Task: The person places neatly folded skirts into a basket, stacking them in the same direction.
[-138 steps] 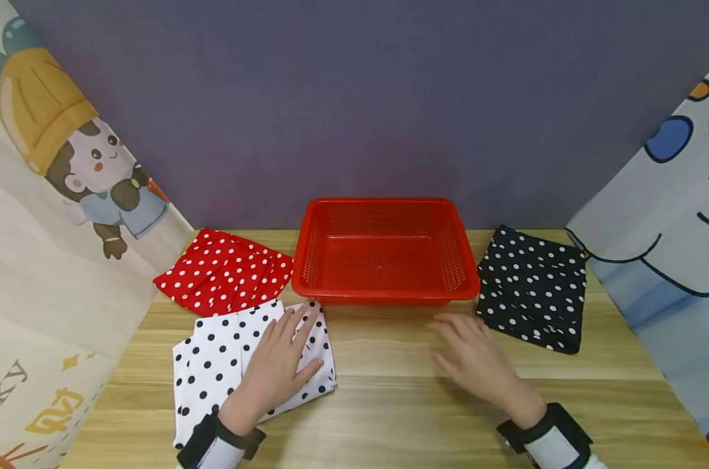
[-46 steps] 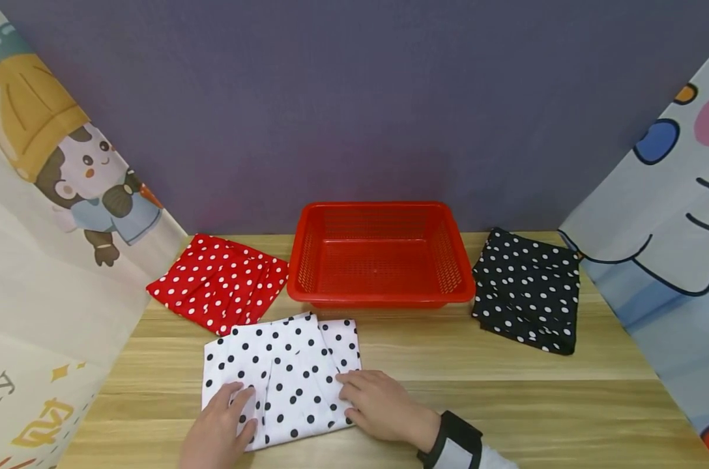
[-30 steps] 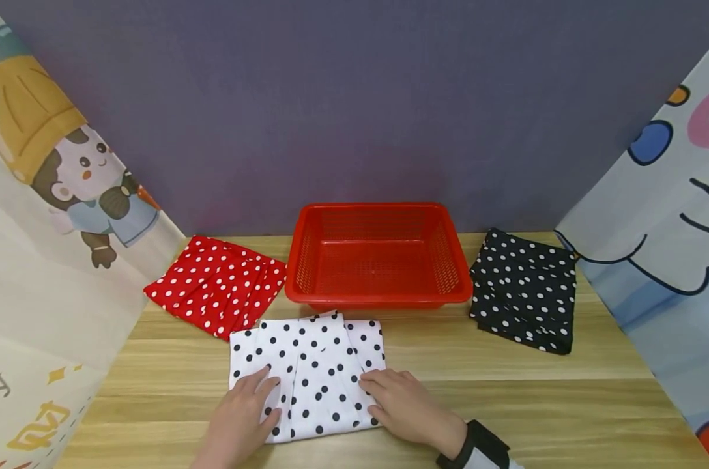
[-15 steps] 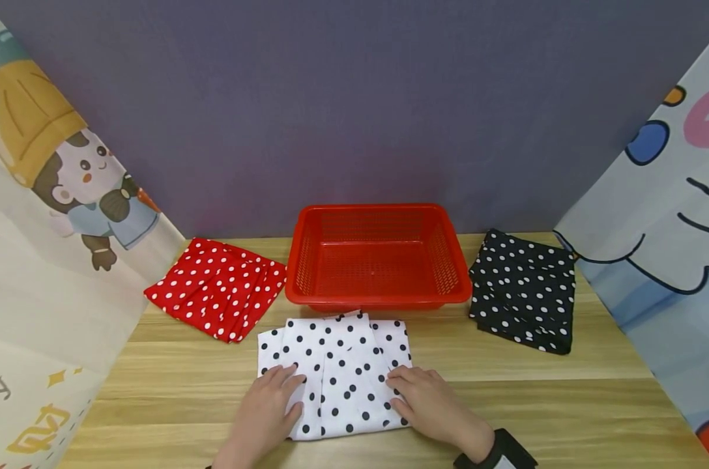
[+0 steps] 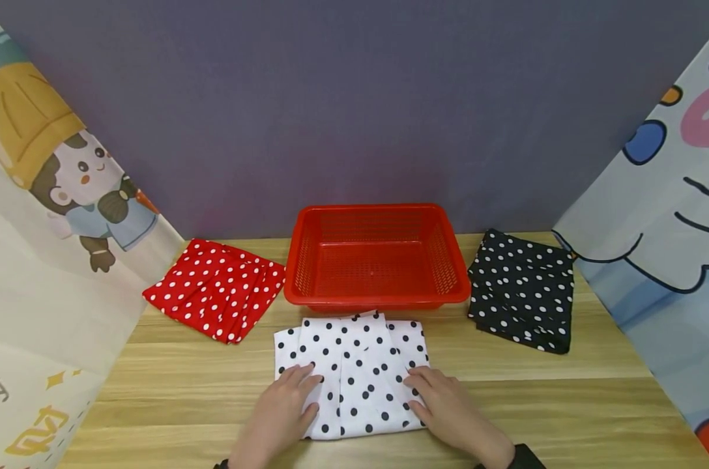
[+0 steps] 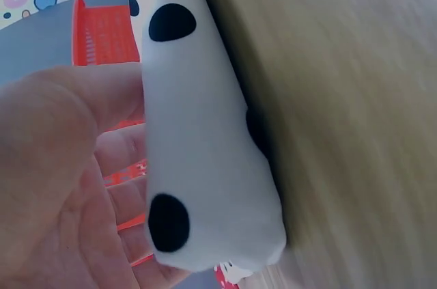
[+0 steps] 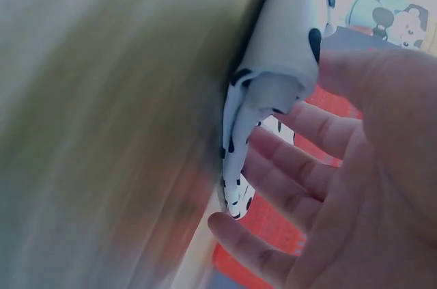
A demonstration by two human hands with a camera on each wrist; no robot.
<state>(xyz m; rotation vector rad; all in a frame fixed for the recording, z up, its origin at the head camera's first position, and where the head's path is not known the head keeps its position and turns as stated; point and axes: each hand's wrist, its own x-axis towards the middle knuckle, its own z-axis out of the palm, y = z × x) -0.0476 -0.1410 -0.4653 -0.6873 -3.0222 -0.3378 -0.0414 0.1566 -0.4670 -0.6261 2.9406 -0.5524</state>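
Note:
A folded white cloth with black dots [image 5: 360, 371] lies flat on the wooden table in the middle front, with folded layers and a raised back edge. My left hand [image 5: 281, 404] rests on its left side, fingers fairly straight. On the right side my right hand [image 5: 451, 407] touches the cloth with relaxed fingers spread out. In the left wrist view the thumb [image 6: 102, 91] presses against the thick folded front edge. The right wrist view shows the stacked layers at the cloth's side [image 7: 273, 91], with the fingers [image 7: 293, 173] lying along them.
A red plastic basket [image 5: 378, 301] stands behind the white cloth, near the dark back wall. To its left is a folded red cloth with white dots [image 5: 219, 290]; to its right, a folded black cloth with white dots [image 5: 521, 293]. Printed curtains flank the table [image 5: 595, 417].
Earlier the white cloth lay at the left, beside the red cloth. Both hands have slid it rightward until it sits in front of the basket. The other cloths and basket stay put.

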